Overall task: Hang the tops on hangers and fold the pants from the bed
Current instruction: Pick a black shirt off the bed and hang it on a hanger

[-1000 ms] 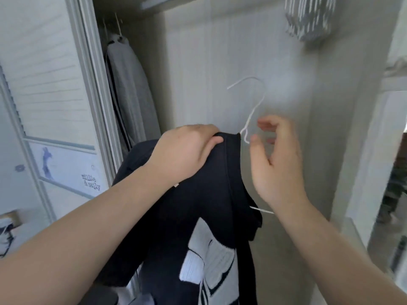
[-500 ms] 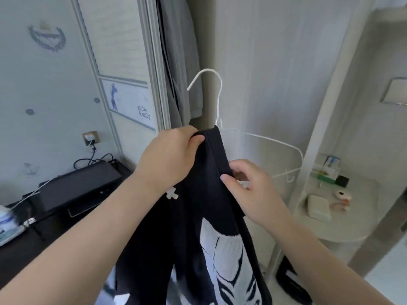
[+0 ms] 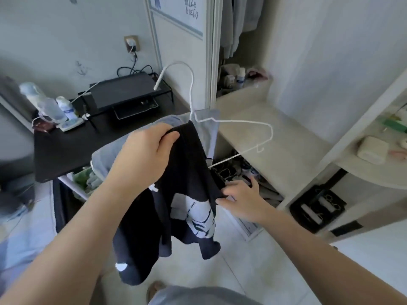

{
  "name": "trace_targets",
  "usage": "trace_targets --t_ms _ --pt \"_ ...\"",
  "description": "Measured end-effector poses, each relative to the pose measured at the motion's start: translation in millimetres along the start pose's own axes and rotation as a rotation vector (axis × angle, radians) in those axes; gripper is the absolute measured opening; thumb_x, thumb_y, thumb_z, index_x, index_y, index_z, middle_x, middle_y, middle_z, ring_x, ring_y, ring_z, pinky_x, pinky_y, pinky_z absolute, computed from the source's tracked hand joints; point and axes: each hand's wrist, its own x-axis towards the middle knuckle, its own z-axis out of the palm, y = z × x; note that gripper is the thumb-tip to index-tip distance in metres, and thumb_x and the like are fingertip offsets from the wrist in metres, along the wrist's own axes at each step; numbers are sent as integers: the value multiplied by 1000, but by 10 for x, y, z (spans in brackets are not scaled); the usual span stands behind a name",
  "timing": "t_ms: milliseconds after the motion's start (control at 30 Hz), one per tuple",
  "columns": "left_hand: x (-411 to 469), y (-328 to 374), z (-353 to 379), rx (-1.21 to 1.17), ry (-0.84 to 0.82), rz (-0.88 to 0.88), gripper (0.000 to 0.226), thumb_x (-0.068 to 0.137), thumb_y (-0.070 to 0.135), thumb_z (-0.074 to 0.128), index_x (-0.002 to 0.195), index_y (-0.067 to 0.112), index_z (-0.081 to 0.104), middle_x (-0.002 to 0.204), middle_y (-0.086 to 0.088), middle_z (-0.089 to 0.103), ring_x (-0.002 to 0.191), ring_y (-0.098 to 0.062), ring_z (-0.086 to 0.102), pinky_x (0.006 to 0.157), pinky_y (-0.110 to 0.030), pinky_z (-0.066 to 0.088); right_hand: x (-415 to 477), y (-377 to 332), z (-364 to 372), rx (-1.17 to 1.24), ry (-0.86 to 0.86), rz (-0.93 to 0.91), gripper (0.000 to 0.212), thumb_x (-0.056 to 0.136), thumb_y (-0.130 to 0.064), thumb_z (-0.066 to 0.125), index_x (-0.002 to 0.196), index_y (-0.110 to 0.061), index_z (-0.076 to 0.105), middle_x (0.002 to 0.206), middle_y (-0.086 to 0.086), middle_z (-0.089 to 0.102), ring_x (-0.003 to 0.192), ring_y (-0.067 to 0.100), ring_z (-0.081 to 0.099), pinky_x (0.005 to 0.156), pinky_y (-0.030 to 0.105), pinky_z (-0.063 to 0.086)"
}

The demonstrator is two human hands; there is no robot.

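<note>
In front of the open wardrobe, the left hand grips a black top (white print on front) at the neck of a white wire hanger. The right hand pinches the top's side edge, fingers curled.

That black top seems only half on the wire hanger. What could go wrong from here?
1. The white hanger's right arm is bare, so the black top could slide off if the left hand, gripping the collar, loosens.
2. The small notch at that arm's end might snag the fabric as the right hand, pinching the top's edge, pulls it over.
</note>
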Motion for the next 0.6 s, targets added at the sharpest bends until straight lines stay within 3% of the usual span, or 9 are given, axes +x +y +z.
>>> trace_targets --t_ms 67,133,267,400,533,600 --pt "-146 -162 -84 -20 6 -33 23 103 25 53 85 17 64 54 3 51 53 -14 49 50 -25 38 78 29 144 -44 -67 -13 23 96 -44 52 78 -30 57 110 -12 60 135 2 35 117 60 -15" --pt "-274 -284 -140 -30 4 -51 20 103 24 54 90 15 67 54 1 52 52 -11 49 51 -20 37 157 34 260 -127 -118 -37 19 97 -45 49 86 -29 54 112 -12 60 140 4 28 116 61 -16" --pt "-478 -544 -212 0 2 -97 17 101 25 57 91 19 69 59 4 57 58 -10 54 52 -18 39 287 5 362 -224 -39 -73 23 97 -36 48 76 -25 47 88 -12 54 123 16 45 118 61 -6" --pt "-679 -834 -330 10 23 -113 14 96 19 65 103 28 73 72 30 62 56 -7 54 56 -4 37 361 118 301 -238 118 -95 21 99 -35 54 84 -23 48 90 -14 49 119 20 48 118 56 6" --pt "-830 -1113 -438 55 -2 -131 18 93 19 69 108 24 78 74 13 70 73 -15 62 67 -4 42 388 102 130 -205 250 -174 20 94 -35 65 86 -16 65 87 -10 61 111 22 54 112 49 21" --pt "-873 -1215 -472 103 -43 -139 19 93 21 69 109 24 78 77 5 75 78 -13 64 70 -12 48 365 10 -4 -107 289 -246 17 92 -29 70 85 -14 68 84 -6 63 97 22 57 97 46 38"
